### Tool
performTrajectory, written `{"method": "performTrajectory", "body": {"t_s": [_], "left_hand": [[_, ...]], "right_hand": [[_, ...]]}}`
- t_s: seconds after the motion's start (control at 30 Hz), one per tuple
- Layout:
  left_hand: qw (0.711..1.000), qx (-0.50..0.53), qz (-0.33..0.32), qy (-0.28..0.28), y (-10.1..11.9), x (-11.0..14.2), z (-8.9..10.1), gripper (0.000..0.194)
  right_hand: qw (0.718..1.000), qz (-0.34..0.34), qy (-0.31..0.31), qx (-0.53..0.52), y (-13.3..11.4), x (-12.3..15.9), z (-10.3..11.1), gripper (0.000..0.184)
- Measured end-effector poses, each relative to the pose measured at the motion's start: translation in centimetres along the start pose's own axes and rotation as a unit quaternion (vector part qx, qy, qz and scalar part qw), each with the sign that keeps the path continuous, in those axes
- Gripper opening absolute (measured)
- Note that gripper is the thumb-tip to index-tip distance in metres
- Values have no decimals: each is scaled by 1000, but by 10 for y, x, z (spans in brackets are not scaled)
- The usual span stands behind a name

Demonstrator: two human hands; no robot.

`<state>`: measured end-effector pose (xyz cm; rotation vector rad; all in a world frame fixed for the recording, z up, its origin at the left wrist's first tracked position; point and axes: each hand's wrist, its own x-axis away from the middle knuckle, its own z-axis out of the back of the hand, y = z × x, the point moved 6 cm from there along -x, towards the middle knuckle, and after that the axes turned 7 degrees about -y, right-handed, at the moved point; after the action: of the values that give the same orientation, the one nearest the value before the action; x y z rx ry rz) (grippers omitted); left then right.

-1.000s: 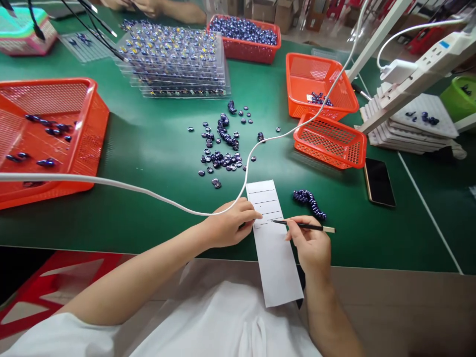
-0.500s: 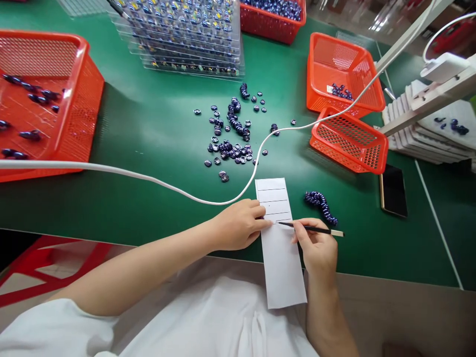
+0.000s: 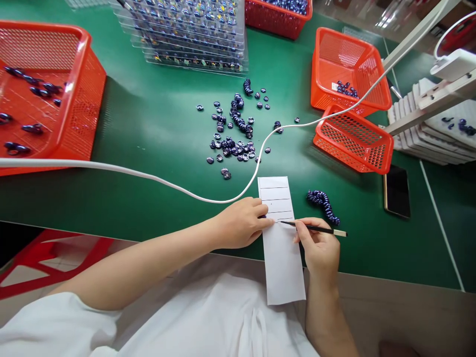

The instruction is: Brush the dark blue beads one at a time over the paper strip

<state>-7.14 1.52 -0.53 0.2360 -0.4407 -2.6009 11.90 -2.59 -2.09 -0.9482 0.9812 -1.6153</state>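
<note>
A white paper strip (image 3: pixel 284 267) ruled with thin black lines lies over the table's front edge, its lower end hanging past it. My left hand (image 3: pixel 243 223) rests on the strip's left side, fingers curled and index fingertip on the paper. A bit of a dark purple bead (image 3: pixel 263 216) shows between its fingers; the rest is hidden. My right hand (image 3: pixel 320 248) pinches slim black tweezers (image 3: pixel 310 227) with a pale end, their point at the paper beside my left fingertip. A curved row of dark purple beads (image 3: pixel 323 204) lies beyond the right hand.
Loose dark beads (image 3: pixel 232 148) are scattered mid-table. A white cable (image 3: pixel 178 187) crosses in front of them. Around stand a large red basket (image 3: pixel 84 99), stacked clear trays (image 3: pixel 197 62), smaller red baskets (image 3: pixel 353 148), a phone (image 3: pixel 396 192) and stacked white pads (image 3: pixel 420 134).
The view has shifted slightly. Both hands, the tweezers and the paper strip keep nearly the same position relative to each other.
</note>
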Motion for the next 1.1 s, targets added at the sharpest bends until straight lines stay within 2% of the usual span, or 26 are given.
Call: {"method": "performTrajectory", "body": {"t_s": [0.27, 0.4, 0.5, 0.6, 0.73, 0.87, 1.0, 1.1], "left_hand": [[1000, 14, 0, 16, -1, 2, 0, 25], [993, 80, 38, 83, -7, 6, 2, 27], [974, 177, 80, 119, -10, 8, 5, 21], [948, 277, 107, 115, -8, 1, 10, 14], [917, 354, 146, 111, -4, -18, 15, 11], [882, 422, 181, 104, -4, -35, 1, 11], [850, 479, 191, 107, -7, -39, -18, 12], [834, 509, 180, 109, -8, -38, -22, 10]], "right_hand": [[994, 2, -11, -105, 7, -1, 1, 22], [987, 14, 19, -159, 14, 4, 4, 20], [981, 36, 52, -183, 14, 11, 9, 16], [972, 62, 98, -203, 11, 18, 19, 14], [953, 90, 162, -241, 10, 21, 29, 12], [940, 105, 199, -257, 15, 19, 32, 13], [944, 108, 190, -249, 18, 19, 30, 13], [948, 104, 179, -240, 18, 20, 29, 13]]}}
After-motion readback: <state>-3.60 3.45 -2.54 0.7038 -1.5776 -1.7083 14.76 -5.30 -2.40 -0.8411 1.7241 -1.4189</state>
